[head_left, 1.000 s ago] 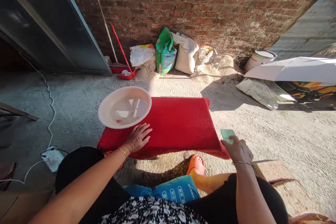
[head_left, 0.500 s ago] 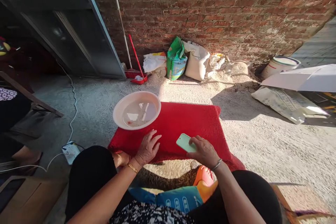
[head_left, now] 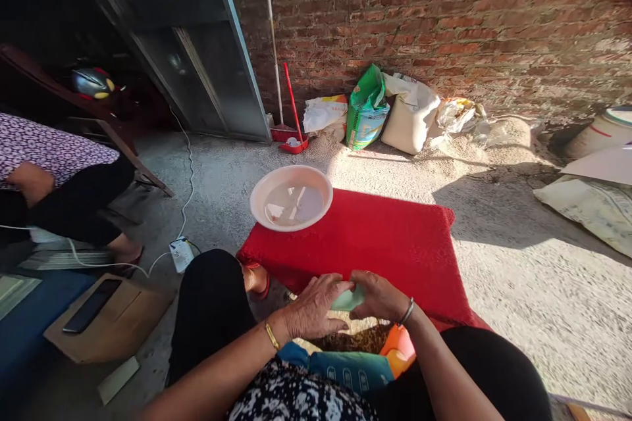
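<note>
A thin, pale green phone case (head_left: 347, 299) is held low over the front edge of the red cloth (head_left: 380, 230); I cannot tell whether a phone is inside. My right hand (head_left: 379, 297) grips its right end between thumb and fingers. At its left end is my left hand (head_left: 316, 308), fingers along the upper edge and thumb below. Both hands cover much of the case. Beyond them, a pale pink basin (head_left: 257, 210) of water stands at the cloth's far left corner.
A seated person (head_left: 54, 164) is at the left. Nearby, a dark phone (head_left: 92, 306) lies on a cardboard box (head_left: 133, 316), with a white power strip (head_left: 182, 254) on the floor. Sacks (head_left: 368, 112) and a red dustpan (head_left: 295, 147) stand by the brick wall (head_left: 444, 20).
My left hand has moved right and taken hold of the case. My right hand has brought the case down and nearer to me. The view has turned left.
</note>
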Tool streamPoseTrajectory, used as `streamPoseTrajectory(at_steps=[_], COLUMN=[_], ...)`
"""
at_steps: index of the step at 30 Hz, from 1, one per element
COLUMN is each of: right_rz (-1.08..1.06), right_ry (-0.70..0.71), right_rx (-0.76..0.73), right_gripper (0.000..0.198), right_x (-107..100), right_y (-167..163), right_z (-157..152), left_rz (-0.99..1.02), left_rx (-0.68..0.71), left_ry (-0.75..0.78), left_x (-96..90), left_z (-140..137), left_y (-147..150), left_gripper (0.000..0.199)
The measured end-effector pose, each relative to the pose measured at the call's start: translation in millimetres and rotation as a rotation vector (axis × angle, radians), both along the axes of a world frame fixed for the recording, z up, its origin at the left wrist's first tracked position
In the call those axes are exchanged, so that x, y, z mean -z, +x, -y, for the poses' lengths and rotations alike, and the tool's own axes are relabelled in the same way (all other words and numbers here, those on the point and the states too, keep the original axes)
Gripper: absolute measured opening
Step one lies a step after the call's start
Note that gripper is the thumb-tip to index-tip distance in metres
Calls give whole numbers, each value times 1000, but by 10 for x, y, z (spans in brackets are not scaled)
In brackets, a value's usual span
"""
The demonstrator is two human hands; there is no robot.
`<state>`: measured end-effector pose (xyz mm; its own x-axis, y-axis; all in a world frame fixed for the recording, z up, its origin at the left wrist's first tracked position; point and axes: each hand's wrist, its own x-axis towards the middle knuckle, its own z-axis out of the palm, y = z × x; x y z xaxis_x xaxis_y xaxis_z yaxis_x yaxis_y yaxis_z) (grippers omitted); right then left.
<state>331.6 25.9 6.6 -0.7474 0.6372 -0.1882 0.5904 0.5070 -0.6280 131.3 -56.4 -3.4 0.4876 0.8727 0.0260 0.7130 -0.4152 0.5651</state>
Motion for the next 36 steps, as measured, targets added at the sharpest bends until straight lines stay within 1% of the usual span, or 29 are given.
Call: streamPoseTrajectory(at_steps=[3, 5, 7, 9, 10, 12, 14, 16, 17, 19, 21, 24, 27, 30, 32, 34, 35, 36], right_rz=[-121, -181, -254, -340, -367, -350, -236, -51, 50, 227, 343, 458, 536, 583, 604, 622, 632, 640], right_ry=[-203, -314, -343, -273, -213, -59, 135, 335, 408, 481, 487, 414, 306, 277, 276, 273, 274, 276], right_rx=[-2, -15, -30, -13, 23, 152, 327, 498, 569, 675, 741, 782, 749, 700, 677, 666, 663, 662], right_gripper=[41, 43, 42, 40, 38, 35, 32, 32, 34, 39, 43, 47, 46, 45, 46, 45, 45, 45], right_x=[128, 187, 202, 179, 162, 140, 147, 177, 194, 220, 230, 226, 208, 176, 150, 127, 119, 113], right_y=[-45, -84, -99, -45, 21, 229, 506, 778, 889, 1032, 1074, 1025, 960, 930, 923, 917, 915, 912], right_z=[11, 39, 62, 50, 24, -63, -171, -256, -281, -292, -269, -221, -199, -199, -204, -206, -206, -205], left_rz=[-48, -82, -120, -135, -130, -120, -150, -207, -268, -335, -387, -436, -472, -501, -502, -480, -449, -405], left_rx=[-17, -15, -31, -101, -169, -371, -666, -832, -965, -1066, -1118, -1130, -1156, -1212, -1209, -1137, -1044, -912], left_ry=[37, 51, 50, 45, 50, 87, 164, 204, 230, 222, 182, 90, -1, -58, -80, -89, -86, -63], left_x=[25, 7, -24, -48, -50, -28, 18, 68, 88, 119, 144, 174, 178, 153, 139, 142, 150, 158], left_z=[75, 107, 136, 161, 173, 186, 177, 136, 103, 22, -67, -202, -327, -408, -412, -373, -342, -306], left_y=[1, 15, 6, -77, -160, -414, -754, -1100, -1246, -1438, -1476, -1315, -1072, -818, -575, -234, -35, 166], left_gripper=[59, 51, 46, 43, 42, 43, 42, 47, 47, 48, 49, 54, 61, 60, 58, 60, 63, 64])
